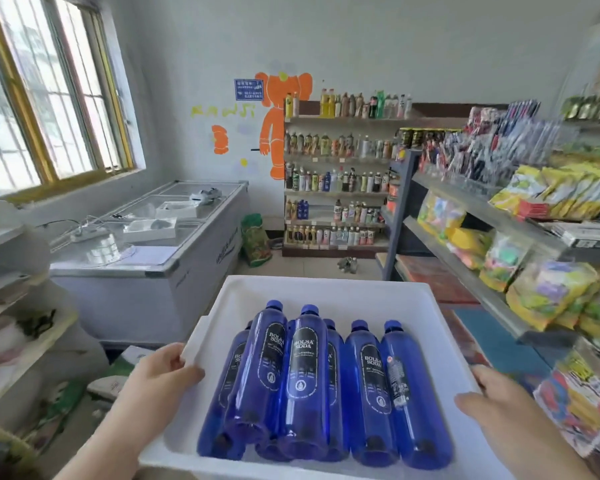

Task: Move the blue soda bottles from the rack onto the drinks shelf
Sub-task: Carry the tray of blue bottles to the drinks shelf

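White plastic forms the shallow rectangular tray (326, 289) held nearest the camera, level and at waist height. Left hand (160, 372) grips the tray's left rim, thumb curled over the top edge, fingers hidden beneath. Right hand (492, 400) grips the right rim in the same manner, thumb on top of the edge.

Translucent blue plastic soda bottles (303, 382) with black labels lie on their sides inside the tray, caps pointing away from the person. Four or more rest on the tray floor, side by side and touching; two lie stacked on top of the left group. The exact count of the lower layer cannot be told.

Right of the tray stands a grey metal shelving unit (465, 199) loaded with yellow and multicoloured snack bags. Left of the tray, beyond a cluttered low shelf, stands a white chest freezer (146, 289) with glass sliding lids; white boxes rest on the lids.

Against the far wall stands the drinks shelf (336, 194), a tiered unit stocked with upright bottles of many colours. A few small blue bottles stand on its fourth tier, left side. An orange cartoon figure (278, 116) is painted on the wall just left of this shelf. A barred window with a yellow frame (49, 98) occupies the left wall.
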A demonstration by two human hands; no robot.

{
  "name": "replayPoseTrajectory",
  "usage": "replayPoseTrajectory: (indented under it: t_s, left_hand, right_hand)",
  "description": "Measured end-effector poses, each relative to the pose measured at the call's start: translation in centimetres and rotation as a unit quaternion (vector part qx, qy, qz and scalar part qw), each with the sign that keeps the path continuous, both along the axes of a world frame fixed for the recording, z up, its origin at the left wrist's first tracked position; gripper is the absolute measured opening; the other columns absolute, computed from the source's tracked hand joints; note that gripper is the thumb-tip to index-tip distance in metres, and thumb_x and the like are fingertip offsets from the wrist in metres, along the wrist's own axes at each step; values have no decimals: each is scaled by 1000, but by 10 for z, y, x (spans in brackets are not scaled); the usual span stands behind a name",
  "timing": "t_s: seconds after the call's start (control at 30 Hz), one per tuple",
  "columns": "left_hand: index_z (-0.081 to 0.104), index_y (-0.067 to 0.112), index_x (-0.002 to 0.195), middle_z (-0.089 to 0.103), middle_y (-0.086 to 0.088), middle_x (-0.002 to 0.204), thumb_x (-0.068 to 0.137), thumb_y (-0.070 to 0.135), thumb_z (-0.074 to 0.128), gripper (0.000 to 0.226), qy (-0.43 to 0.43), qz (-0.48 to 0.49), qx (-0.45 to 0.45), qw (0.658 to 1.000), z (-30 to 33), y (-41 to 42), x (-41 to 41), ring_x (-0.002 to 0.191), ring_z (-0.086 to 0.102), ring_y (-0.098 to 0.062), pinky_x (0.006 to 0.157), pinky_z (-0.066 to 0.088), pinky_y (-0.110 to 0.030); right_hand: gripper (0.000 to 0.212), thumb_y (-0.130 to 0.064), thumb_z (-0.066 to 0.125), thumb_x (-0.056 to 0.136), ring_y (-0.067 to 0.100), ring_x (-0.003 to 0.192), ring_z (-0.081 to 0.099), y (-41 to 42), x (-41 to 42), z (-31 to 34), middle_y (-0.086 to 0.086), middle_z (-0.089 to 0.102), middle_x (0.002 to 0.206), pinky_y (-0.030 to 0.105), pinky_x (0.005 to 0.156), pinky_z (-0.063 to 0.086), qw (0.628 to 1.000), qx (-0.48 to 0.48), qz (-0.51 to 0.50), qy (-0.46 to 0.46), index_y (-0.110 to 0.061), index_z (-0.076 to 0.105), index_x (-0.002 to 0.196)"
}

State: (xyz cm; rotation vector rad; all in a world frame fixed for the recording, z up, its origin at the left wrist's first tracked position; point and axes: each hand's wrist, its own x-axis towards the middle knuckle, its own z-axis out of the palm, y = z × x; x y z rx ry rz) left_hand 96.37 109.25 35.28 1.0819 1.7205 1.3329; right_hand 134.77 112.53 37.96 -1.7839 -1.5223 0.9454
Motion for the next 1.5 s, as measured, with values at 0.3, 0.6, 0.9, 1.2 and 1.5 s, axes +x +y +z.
replayPoseTrajectory:
  t_s: [0.3,0.6,0.9,1.2,1.5]
  left_hand:
    - [72,9,77,72,-23,77,72,0,71,11,29,6,5,1000,-5,263,-16,64,67,-33,70,51,-43]
    - [71,11,73,63,-11,59,75,-4,72,15,71,48,0,996,-20,532,-27,51,55,-16,47,41,-15]
    - [73,25,71,69,-10,62,57,15,66,18,77,54,-35,995,-27,780,-95,58,59,-20,64,39,-31]
    - [69,1,80,59,-23,65,76,-8,67,10,86,19,-42,995,-49,1056,-191,57,51,-15,52,37,-19]
    - [66,3,75,58,-8,52,57,15,63,22,117,33,-103,987,-40,1292,-228,51,51,-14,61,35,-29]
  right_hand:
    - [15,1,55,87,26,66,60,266,-21,-13,17,68,80,32,59,37,1000,19,11,20,-11,65,86]
    - [17,2,54,88,20,75,63,566,-42,-14,12,69,85,25,58,40,999,6,40,28,-12,64,90]
    - [18,-4,53,90,4,74,59,831,-108,-32,-7,65,79,21,63,44,998,-28,45,21,-19,62,94]
    - [21,2,56,85,17,73,66,1092,-200,-71,-1,71,68,29,64,47,999,-42,15,30,-17,66,85]
    - [21,5,57,81,18,72,68,1321,-245,-78,-1,72,67,31,68,50,998,-44,14,30,-14,67,84]
